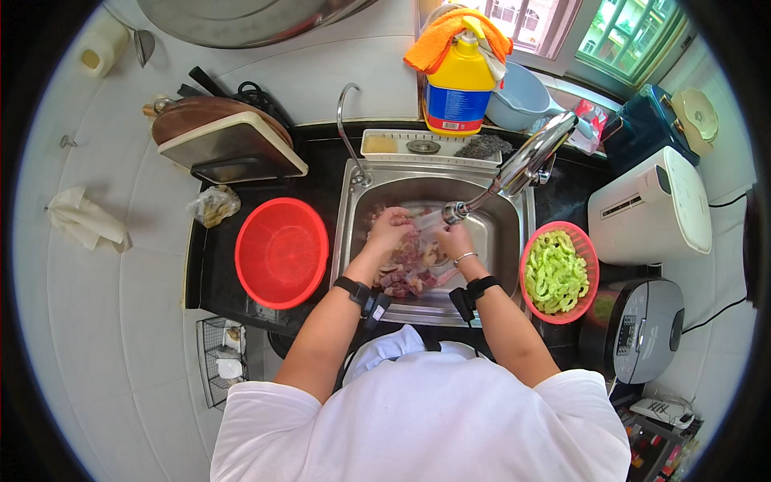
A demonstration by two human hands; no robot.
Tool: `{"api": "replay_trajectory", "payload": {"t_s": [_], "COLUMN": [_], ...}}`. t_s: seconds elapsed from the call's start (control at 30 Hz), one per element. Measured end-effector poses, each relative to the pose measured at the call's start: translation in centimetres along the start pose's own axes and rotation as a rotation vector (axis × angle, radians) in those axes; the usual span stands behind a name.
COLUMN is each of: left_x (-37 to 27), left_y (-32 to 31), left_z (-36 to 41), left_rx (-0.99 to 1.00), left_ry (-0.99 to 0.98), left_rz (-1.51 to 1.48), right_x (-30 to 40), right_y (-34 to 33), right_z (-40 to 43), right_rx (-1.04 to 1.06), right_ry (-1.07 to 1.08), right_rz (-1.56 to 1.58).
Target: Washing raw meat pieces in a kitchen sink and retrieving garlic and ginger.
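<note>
Both hands are over the steel sink (pixel 494 241), just below the chrome faucet head (pixel 456 212). My left hand (pixel 390 229) has its fingers bent at the left end of a translucent, whitish thing (pixel 429 220), which looks like a plastic bag or running water; I cannot tell which. My right hand (pixel 455 238) is curled at its right side, under the faucet. What either hand grips is too unclear to tell. Beneath and between them, chunks of raw meat (pixel 403 274) lie in the sink, some pale and some dark red.
A red plastic basin (pixel 281 253) stands left of the sink. At the right are a pink basket (pixel 593 265) of sliced green bitter melon (pixel 555 274), a rice cooker (pixel 647 331) and a white appliance (pixel 644 205). Behind the sink sit a scrubber tray (pixel 430 158) and a yellow jug (pixel 459 78).
</note>
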State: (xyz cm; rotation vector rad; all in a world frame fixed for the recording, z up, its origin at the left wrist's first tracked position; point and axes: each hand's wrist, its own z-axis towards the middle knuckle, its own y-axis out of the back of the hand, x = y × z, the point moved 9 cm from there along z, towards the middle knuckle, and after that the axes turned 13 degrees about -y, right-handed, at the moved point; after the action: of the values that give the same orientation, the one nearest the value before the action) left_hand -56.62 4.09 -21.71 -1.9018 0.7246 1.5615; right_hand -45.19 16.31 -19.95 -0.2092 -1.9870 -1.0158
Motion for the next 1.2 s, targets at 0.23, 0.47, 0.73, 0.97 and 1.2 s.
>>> {"api": "replay_trajectory", "payload": {"t_s": [0.23, 0.47, 0.73, 0.97, 1.2], "left_x": [0.1, -1.5, -1.5, -1.5, -0.4], "left_y": [0.8, -1.2, -0.9, -3.1, -2.2], "left_z": [0.1, -0.2, -0.6, -0.1, -0.3], "left_rx": [-0.022, 0.052, 0.053, 0.092, 0.027], "left_ry": [0.026, -0.025, -0.001, -0.064, 0.047], "left_rz": [-0.151, 0.019, -0.003, 0.094, -0.072], "right_x": [-1.8, -2.5, -2.3, -2.0, -5.5], "right_y": [-1.8, -4.9, -3.4, -3.6, -0.9], "right_z": [0.2, 0.5, -1.6, -2.2, -1.5], "right_rx": [0.219, 0.347, 0.465, 0.577, 0.526], "right_ry": [-0.047, -0.136, -0.389, -0.469, -0.449], "right_rz": [0.087, 0.412, 0.532, 0.903, 0.692]}}
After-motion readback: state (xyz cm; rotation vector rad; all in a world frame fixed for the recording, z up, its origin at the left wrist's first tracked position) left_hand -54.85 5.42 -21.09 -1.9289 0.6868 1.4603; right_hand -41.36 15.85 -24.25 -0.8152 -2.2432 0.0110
